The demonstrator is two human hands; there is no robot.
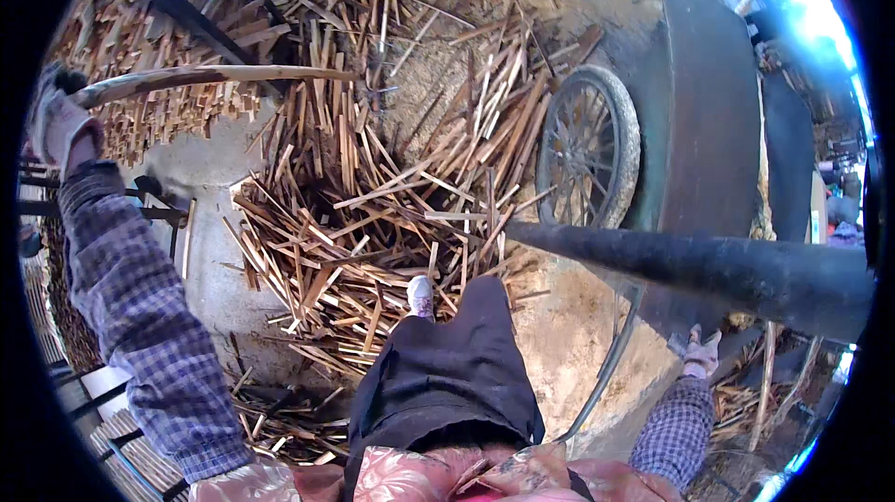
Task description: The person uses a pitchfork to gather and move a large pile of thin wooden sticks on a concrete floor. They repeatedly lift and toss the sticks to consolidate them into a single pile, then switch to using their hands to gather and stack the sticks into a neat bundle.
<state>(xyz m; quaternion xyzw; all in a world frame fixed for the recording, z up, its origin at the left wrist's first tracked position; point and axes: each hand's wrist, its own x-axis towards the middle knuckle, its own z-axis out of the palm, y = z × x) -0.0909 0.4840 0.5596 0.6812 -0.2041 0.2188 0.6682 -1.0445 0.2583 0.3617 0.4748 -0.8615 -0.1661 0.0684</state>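
At the far left, my left hand (63, 126) in a pale glove is closed round one end of a long, slightly curved wooden strip (214, 76). The strip reaches rightward over the stacked wood and the loose sticks. Out at the lower right, my right hand (701, 355), also in a light glove, has its fingers apart with nothing visible in them. It is nearest to the lower end of a dark panel. Below and ahead of me spreads a heap of thin wooden sticks (345, 250), and one white-shod foot (420, 297) stands at its near edge.
A spoked wheel (589, 148) stands right of the heap, beside a large dark panel (709, 120). A thick black bar (709, 269) crosses from the right. Stacked wood pieces (177, 110) fill a dark metal rack at upper left. Sticks litter the floor underfoot.
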